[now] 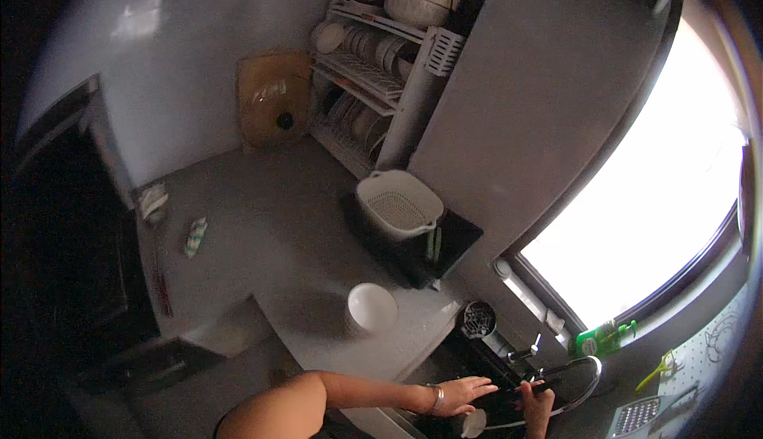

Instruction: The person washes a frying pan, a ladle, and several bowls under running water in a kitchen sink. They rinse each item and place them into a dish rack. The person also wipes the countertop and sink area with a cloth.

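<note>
My left hand [458, 395], with a bracelet on the wrist, is stretched flat over the dark sink [432, 358], fingers apart and holding nothing visible. Just right of it, my right hand [538, 406] has its fingers curled around a dark part at the tap, probably its spray head [539, 386]. The tap's curved chrome neck [596, 373] arches beyond that hand. Below my left hand is a pale rounded item [474, 424], seemingly on a thin handle. The sink's interior is too dark to make out.
A white bowl [372, 308] stands on the counter, left of a black drainer cup [478, 320]. Farther back, a white colander basket [399, 203] sits on a black surface [462, 236]. A dish rack [381, 63] fills the corner. A green soap bottle [599, 339] lines the windowsill.
</note>
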Action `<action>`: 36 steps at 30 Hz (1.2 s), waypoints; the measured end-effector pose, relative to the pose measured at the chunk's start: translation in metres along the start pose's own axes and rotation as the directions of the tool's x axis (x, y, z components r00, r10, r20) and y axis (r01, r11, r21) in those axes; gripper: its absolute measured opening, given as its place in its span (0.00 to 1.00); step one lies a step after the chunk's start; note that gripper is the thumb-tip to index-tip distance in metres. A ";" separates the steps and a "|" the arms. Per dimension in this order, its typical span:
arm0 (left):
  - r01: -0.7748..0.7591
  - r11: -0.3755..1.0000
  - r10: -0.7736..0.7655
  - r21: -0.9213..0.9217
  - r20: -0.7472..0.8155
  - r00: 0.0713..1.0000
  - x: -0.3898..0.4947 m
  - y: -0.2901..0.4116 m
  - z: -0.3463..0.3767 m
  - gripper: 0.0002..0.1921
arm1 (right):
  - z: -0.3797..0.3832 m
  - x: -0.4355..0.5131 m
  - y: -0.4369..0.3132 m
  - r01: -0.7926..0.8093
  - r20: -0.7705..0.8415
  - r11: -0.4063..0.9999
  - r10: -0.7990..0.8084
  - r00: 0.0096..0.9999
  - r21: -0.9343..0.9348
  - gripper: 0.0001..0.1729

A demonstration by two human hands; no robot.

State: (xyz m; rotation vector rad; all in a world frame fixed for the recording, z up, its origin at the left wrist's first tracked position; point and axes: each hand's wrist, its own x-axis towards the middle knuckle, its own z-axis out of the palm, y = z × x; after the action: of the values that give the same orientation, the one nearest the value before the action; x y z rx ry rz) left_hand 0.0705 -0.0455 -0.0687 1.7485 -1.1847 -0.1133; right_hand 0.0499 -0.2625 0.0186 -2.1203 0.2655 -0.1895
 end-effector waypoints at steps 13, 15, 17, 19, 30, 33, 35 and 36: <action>0.190 0.968 -0.214 -0.162 -0.152 0.965 -0.211 -0.027 -0.292 0.19 | 0.082 0.161 -0.394 0.679 -0.266 0.691 -0.722 0.639 -0.248 0.23; 0.234 0.957 -0.268 -0.170 -0.210 0.940 -0.236 -0.036 -0.317 0.18 | 0.120 0.193 -0.476 0.695 -0.379 0.694 -0.704 0.600 -0.189 0.23; 0.288 0.943 -0.322 -0.165 -0.246 0.914 -0.256 -0.043 -0.343 0.17 | 0.155 0.221 -0.543 0.752 -0.398 0.637 -0.742 0.539 -0.169 0.22; 0.372 0.911 -0.407 -0.180 -0.243 0.880 -0.274 -0.047 -0.364 0.17 | 0.185 0.250 -0.598 0.650 -0.390 0.692 -0.718 0.576 -0.313 0.23; 0.433 0.893 -0.432 -0.124 -0.510 0.744 -0.321 -0.086 -0.420 0.18 | 0.305 0.369 -0.681 0.475 0.055 0.343 -0.762 0.645 -0.810 0.22; 0.364 0.929 -0.328 -0.071 -0.613 0.718 -0.324 -0.104 -0.438 0.18 | 0.318 0.362 -0.659 0.576 0.001 0.778 -0.595 0.804 -0.250 0.21; 0.330 0.940 -0.301 -0.086 -0.667 0.682 -0.325 -0.116 -0.456 0.19 | 0.318 0.348 -0.649 0.512 -0.073 0.759 -0.584 0.808 -0.403 0.19; 0.336 0.935 -0.319 -0.109 -0.672 0.669 -0.325 -0.123 -0.470 0.20 | 0.314 0.334 -0.633 0.581 -0.086 0.701 -0.665 0.742 -0.412 0.18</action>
State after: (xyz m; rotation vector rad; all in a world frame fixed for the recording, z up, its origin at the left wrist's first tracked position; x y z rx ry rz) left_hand 0.2397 0.5136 -0.0539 1.7739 -0.3178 0.3195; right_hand 0.5199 0.2336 0.3979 -2.4906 -0.3477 -0.8582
